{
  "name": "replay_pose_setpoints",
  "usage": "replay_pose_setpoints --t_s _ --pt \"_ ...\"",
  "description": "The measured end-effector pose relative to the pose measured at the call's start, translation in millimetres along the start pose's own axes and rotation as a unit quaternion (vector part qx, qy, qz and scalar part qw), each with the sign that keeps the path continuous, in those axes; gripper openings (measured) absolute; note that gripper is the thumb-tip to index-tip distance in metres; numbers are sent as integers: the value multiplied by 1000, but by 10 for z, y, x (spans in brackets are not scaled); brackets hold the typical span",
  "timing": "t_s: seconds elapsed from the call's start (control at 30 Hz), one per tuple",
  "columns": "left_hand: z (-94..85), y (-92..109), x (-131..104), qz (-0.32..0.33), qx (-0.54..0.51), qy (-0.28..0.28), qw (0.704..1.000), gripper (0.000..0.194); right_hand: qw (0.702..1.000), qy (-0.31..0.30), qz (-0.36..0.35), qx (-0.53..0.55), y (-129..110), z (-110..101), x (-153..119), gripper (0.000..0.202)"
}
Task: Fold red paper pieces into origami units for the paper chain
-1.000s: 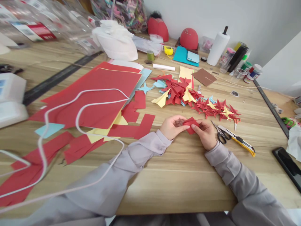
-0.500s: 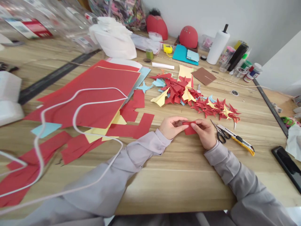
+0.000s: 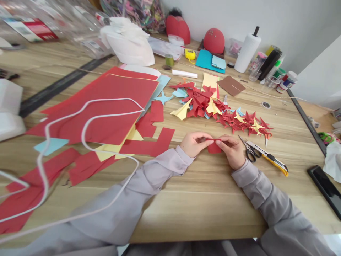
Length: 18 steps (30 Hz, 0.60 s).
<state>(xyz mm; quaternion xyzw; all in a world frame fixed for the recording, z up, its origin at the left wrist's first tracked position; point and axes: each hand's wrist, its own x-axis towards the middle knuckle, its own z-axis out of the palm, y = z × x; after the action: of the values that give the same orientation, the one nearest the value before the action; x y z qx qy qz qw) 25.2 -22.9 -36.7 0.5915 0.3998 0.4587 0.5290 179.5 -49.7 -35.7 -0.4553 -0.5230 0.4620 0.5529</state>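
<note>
A small piece of red paper [image 3: 214, 148] is pinched between my two hands, low over the table. My left hand [image 3: 195, 144] is closed on its left side, thumb at the upper edge. On the other side, my right hand [image 3: 231, 149] grips it between thumb and fingers. The top edge appears folded; the fingers hide part of it. Beyond my hands lies a heap of folded red, yellow and blue paper pieces [image 3: 199, 103], running into pointed red paper stars [image 3: 234, 121]. Scissors [image 3: 252, 154] and a yellow box cutter [image 3: 274, 163] lie right of my right hand.
Large red sheets [image 3: 117, 103] and cut red strips [image 3: 162, 142] cover the left side, with a white cable [image 3: 85, 135] looping across. A phone [image 3: 325, 188] lies at the right. Bottles [image 3: 247, 53], a yellow tape measure [image 3: 190, 54] and a red dome [image 3: 214, 41] stand at the back.
The red paper between my fingers has shifted slightly, and its upper edge now looks folded over and evenly pinched. Both hands stay in nearly the same place.
</note>
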Motion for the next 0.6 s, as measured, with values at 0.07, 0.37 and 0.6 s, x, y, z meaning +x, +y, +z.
replay_pose_setpoints --t_s 0.07,0.37,0.6 --pt "-9 5 6 -5 -8 1 1000 17 1000 -4 3 7 -2 1 -4 6" --pt "8 -53 19 -6 -83 -14 996 20 1000 -7 21 9 -4 19 -18 9" --pt "18 -45 6 -3 -62 7 998 18 1000 -14 17 -2 -19 18 -17 8"
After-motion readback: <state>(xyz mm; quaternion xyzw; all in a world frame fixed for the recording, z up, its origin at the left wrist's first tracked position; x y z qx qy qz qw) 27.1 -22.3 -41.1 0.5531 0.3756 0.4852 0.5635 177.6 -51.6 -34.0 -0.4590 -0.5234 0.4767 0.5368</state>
